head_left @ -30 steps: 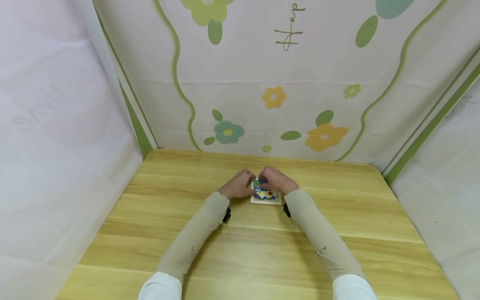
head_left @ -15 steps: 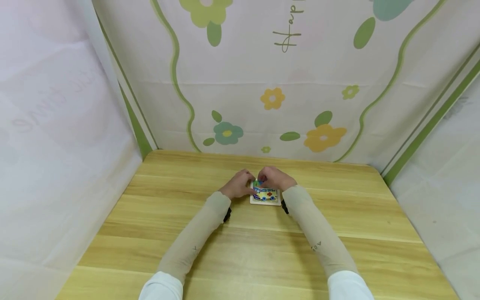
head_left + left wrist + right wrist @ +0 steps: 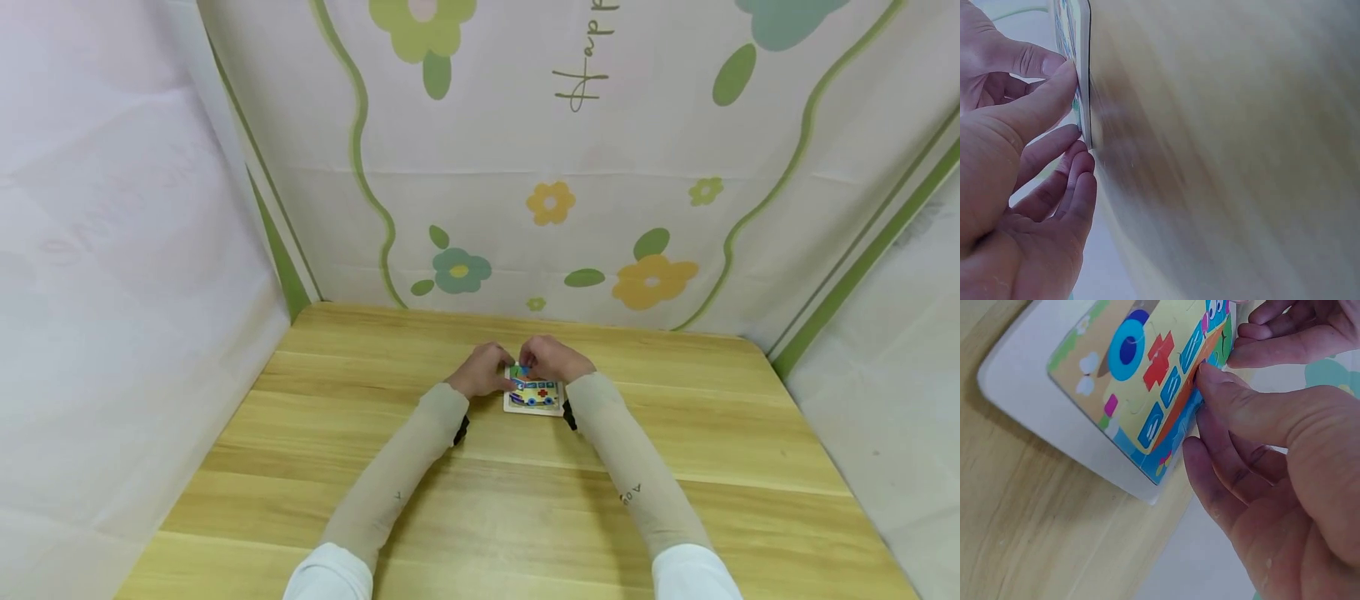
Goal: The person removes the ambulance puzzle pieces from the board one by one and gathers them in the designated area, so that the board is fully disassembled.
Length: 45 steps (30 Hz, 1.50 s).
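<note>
Puzzle looked light, stiff, easiest held by its rim; left hand and right hand pinched it narrowly.

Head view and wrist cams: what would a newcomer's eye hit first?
Most likely the bright puzzle board on the wooden table, showing a yellow vehicle with a red cross. The left hand touches its left side and the right hand its far edge. Next, probably the big flower prints on the pale cloth backdrop behind the table.
</note>
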Available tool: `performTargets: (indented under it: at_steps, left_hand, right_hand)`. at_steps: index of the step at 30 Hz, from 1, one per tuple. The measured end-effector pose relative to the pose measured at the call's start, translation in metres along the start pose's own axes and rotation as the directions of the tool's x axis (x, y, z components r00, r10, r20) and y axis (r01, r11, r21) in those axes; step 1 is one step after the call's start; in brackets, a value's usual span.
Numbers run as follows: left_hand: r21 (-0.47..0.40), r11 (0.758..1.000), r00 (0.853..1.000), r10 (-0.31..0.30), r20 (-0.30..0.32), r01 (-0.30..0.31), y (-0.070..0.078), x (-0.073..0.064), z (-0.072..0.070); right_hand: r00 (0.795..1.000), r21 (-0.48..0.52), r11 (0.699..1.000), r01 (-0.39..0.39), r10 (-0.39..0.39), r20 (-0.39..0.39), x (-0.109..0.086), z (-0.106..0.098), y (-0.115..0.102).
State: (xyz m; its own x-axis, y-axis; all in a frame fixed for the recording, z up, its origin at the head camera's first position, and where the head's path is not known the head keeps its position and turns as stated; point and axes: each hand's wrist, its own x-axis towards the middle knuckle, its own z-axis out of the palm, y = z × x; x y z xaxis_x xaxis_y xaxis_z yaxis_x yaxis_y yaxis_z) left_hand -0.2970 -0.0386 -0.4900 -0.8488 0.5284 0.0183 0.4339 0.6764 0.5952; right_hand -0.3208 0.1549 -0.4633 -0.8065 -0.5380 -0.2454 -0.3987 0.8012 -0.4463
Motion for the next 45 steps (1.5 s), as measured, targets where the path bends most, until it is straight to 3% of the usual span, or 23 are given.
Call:
performTargets:
  at_steps: [11,22,30,40,45]
  left_hand:
    - [0.005,1.0,1.0,-0.018,-0.013,0.019,-0.002,0.003,0.002]
    - [0.017,0.999,0.999,-0.033,-0.009,0.033,-0.005,0.005,0.002]
    - [0.016,0.999,0.999,-0.035,-0.001,0.035,-0.002,0.004,0.0]
    - [-0.007,0.999,0.999,-0.051,0.007,0.051,0.001,0.001,-0.001]
    - [-0.013,0.998,0.998,-0.06,0.013,0.06,0.002,0.001,0.001]
  right_hand:
    - [0.999,0.031,0.999,0.021,-0.02,-0.031,-0.003,0.001,0.002]
    - [0.994,0.128,0.989,0.074,-0.063,-0.084,-0.003,0.006,0.01]
    - [0.994,0.182,0.983,0.015,0.004,-0.105,-0.005,0.007,0.011]
    - [0.994,0.25,0.968,0.021,0.006,-0.108,-0.01,0.004,0.013]
    - [0.986,0.265,0.964,-0.016,0.06,-0.158,-0.021,-0.003,0.022]
